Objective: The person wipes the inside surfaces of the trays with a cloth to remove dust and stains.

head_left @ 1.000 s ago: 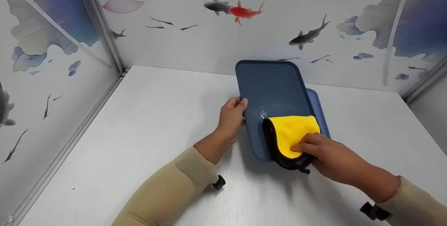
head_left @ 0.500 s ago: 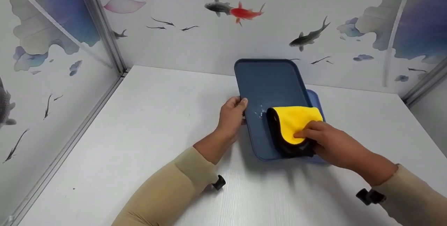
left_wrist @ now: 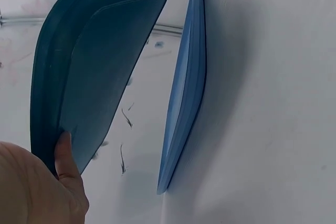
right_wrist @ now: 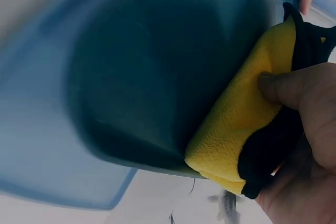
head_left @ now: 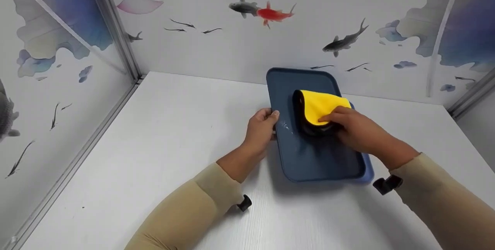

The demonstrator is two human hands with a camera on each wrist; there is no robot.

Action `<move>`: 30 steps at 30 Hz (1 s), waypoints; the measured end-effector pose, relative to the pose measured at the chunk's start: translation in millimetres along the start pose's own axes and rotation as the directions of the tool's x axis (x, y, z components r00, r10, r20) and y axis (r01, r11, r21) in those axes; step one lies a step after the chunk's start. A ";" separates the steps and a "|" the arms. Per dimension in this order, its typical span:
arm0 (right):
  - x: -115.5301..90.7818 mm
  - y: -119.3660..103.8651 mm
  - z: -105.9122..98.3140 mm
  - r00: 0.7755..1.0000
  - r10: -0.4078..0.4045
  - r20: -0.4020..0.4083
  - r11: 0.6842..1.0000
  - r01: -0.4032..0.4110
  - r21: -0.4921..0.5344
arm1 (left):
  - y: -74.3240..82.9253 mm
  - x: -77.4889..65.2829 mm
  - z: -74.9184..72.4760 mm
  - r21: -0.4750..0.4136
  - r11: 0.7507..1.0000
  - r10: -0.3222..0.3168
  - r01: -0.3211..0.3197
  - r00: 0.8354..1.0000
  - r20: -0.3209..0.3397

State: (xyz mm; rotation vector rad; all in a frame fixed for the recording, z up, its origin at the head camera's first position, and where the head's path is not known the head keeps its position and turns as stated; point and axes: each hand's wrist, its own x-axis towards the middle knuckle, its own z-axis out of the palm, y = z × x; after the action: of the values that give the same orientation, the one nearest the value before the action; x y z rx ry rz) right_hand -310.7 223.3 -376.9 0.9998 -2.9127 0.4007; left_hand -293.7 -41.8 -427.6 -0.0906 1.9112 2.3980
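Note:
My left hand (head_left: 261, 130) grips the left edge of a dark blue tray (head_left: 321, 161), thumb on the upper face and fingers beneath. In the left wrist view the dark tray (left_wrist: 100, 61) is held up off the table, tilted. A folded yellow cloth (head_left: 323, 105) with a black border is pinched in my right hand (head_left: 359, 130). It lies over the upper half of the tray's face. A small whitish smear (head_left: 285, 127) shows near the tray's left edge. In the right wrist view the thumb presses into the yellow cloth (right_wrist: 236, 114).
A lighter blue tray (head_left: 367, 169) lies on the table, mostly hidden beneath the dark one; the left wrist view shows this blue tray (left_wrist: 184, 87) separately. White walls (head_left: 216, 56) printed with fish and leaves enclose the white table (head_left: 166, 126) at the back and sides.
My right hand has carried the cloth up the tray, from its lower right part to its upper half. The left hand keeps its grip; the tray has shifted slightly right.

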 end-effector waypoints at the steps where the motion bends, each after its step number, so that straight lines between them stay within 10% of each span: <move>1: 4.0 1.1 -1.7 1.000 0.007 -0.003 1.000 -0.007 0.009 | 0.4 -0.5 0.3 0.005 1.000 0.001 -0.001 1.000 0.003; 19: 52.4 2.7 -10.4 0.987 0.140 -0.084 0.981 -0.127 0.149 | 2.7 -3.5 1.9 0.033 0.999 0.017 -0.019 0.998 0.063; 30: 40.1 -25.7 4.0 0.999 -0.029 -0.028 0.991 0.033 0.132 | 1.8 -1.1 -1.6 0.002 1.000 0.013 -0.013 1.000 0.007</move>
State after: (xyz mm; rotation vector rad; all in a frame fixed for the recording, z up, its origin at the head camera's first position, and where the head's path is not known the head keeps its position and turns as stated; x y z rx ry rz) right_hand -326.6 178.8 -370.1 1.0461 -2.8761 0.6084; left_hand -292.8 -43.8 -426.1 -0.0703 1.9165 2.4015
